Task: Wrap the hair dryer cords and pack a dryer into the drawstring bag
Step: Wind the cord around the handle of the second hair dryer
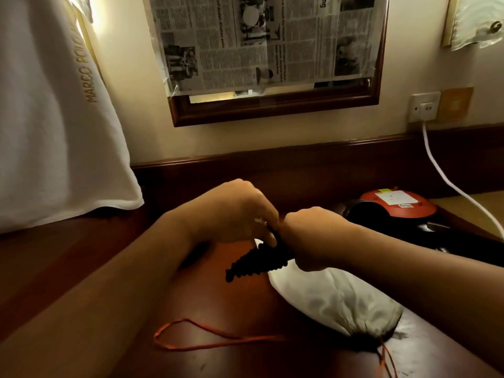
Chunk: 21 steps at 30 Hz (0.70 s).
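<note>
A black coiled dryer cord [253, 264] hangs in a bunch between my two hands above the dark wooden desk [81, 268]. My left hand [234, 214] pinches its upper end with curled fingers. My right hand [313, 236] grips the cord close beside it, and whatever the cord joins is hidden behind that hand. A white drawstring bag [335, 298] lies on the desk under my right forearm, its neck gathered shut at the near end. Its orange drawstring [207, 342] loops across the desk to the left. A red and black hair dryer [395, 211] lies at the back right.
A white cable [450, 181] runs from a wall socket [424, 106] down past the red dryer. A white cloth with gold lettering [54, 118] hangs at the left over the desk. A wood-framed mirror covered in newspaper [267, 45] is on the wall behind.
</note>
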Each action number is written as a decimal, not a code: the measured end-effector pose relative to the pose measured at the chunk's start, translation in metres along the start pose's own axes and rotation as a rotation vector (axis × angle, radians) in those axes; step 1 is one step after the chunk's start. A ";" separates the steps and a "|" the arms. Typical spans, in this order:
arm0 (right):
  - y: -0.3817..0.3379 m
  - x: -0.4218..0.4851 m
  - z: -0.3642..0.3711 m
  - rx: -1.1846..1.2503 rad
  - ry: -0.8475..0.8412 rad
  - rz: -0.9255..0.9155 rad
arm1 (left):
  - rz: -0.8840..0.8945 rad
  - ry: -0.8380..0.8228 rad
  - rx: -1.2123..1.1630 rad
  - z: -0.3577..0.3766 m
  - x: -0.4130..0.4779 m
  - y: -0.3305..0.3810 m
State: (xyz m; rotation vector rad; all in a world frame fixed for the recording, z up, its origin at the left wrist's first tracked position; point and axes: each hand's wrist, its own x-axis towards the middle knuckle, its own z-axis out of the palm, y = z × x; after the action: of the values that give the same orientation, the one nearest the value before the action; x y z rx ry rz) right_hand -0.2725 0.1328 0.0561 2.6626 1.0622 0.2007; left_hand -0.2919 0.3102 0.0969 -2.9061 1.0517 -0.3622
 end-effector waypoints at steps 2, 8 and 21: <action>0.000 0.000 0.001 0.011 -0.005 -0.011 | -0.016 0.100 -0.175 0.014 -0.006 -0.008; -0.010 0.003 0.012 -0.006 0.076 -0.070 | -0.279 0.308 -0.597 0.060 -0.038 -0.013; -0.091 0.062 0.039 0.093 0.445 -0.494 | -1.198 0.760 -1.693 0.116 -0.150 0.015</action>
State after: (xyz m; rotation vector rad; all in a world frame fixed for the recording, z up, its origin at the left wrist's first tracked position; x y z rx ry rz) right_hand -0.2785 0.2321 -0.0063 2.3850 1.8629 0.6726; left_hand -0.3866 0.3876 -0.0490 -4.5540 -1.7629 -0.9386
